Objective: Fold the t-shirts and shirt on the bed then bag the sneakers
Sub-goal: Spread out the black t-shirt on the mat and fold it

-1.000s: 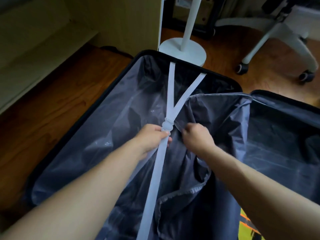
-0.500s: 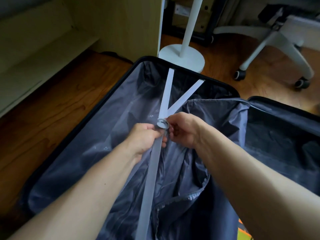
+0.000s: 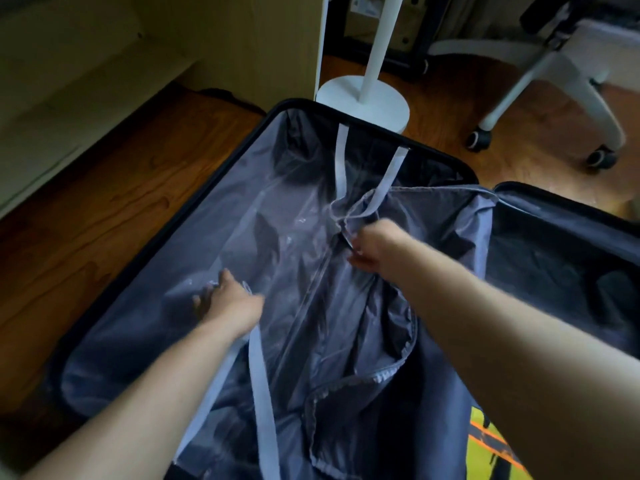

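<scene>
Wood floor, open suitcase, crumpled grey lining, loose straps

Dim indoor scene with soft daylight entering from about one o'clock, brightening the wooden floor there. The suitcase lining carries pale sheen toward ten o'clock, while its folds at four o'clock fall into deep shadow. The left hand is smeared by motion blur. Wide-angle distortion bends lines near the edges, and the corners look soft and darkened.
</scene>
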### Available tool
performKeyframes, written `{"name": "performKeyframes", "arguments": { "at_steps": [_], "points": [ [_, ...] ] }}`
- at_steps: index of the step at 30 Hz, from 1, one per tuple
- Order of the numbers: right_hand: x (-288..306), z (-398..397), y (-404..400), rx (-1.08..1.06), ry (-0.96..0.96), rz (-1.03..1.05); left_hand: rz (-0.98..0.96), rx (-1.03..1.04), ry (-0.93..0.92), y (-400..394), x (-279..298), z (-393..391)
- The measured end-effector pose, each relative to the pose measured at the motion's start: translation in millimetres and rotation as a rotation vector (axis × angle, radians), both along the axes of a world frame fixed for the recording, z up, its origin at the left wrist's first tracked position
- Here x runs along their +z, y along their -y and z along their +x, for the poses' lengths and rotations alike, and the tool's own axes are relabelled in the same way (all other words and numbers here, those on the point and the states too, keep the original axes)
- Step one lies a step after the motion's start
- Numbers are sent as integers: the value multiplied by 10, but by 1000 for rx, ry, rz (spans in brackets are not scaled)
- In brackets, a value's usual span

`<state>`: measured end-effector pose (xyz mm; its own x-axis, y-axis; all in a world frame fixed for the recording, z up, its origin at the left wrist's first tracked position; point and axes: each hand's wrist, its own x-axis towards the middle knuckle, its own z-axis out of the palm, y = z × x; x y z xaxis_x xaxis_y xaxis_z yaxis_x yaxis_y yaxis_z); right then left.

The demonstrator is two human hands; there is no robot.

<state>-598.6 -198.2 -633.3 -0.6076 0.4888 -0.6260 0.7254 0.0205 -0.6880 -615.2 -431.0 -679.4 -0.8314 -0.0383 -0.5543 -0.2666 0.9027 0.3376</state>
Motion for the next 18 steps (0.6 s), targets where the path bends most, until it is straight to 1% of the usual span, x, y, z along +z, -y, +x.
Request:
{"name": "performKeyframes", "arguments": {
  "at_steps": [1, 2, 3, 4, 5, 6, 7, 8, 9, 10, 11, 12, 13, 14, 15, 16, 17, 18],
  "points": [
    [-146, 168, -10, 215, 145, 303, -69, -55, -40, 53, 11, 46],
    [-292, 371, -24, 384, 258, 585, -75, -93, -88, 77, 18, 98],
    [-430, 590, -2, 493, 322, 756, -42, -123, -127, 75, 7, 160],
    [-549, 787, 32, 550, 341, 834, 5, -166, -143, 35, -11, 243],
    [-635, 955, 71, 592, 353, 837, 57, -225, -132, -22, -26, 345],
    [-696, 1075, 85, 616, 352, 744, 135, -286, -75, -93, -38, 465],
    [-699, 1155, 115, 588, 302, 568, 203, -347, 21, -181, -18, 593],
    [-653, 1209, 169, 506, 202, 337, 225, -413, 118, -264, -21, 735],
    [-524, 1265, 249, 396, 87, 108, 183, -483, 210, -317, -8, 871],
    [-353, 1327, 326, 280, -43, -61, 123, -536, 242, -365, 29, 993],
    [-151, 1403, 371, 172, -151, -180, 51, -552, 200, -408, 89, 1079],
    [100, 1515, 397, 80, -231, -278, -1, -551, 98, -445, 206, 1145],
    [345, 1678, 373, 16, -274, -341, -11, -514, -16, -475, 370, 1182],
    [618, 1881, 304, -15, -290, -337, 27, -458, -124, -526, 605, 1220],
    [909, 2140, 201, -17, -273, -263, 101, -388, -202, -582, 874, 1233],
    [1204, 2445, 93, -21, -236, -170, 175, -351, -230, -656, 1172, 1260],
    [1473, 2794, -27, -43, -189, -77, 245, -370, -226, -746, 1492, 1304],
    [1773, 3167, -123, -88, -152, 13, 312, -450, -204, -879, 1814, 1378]
  ]
}}
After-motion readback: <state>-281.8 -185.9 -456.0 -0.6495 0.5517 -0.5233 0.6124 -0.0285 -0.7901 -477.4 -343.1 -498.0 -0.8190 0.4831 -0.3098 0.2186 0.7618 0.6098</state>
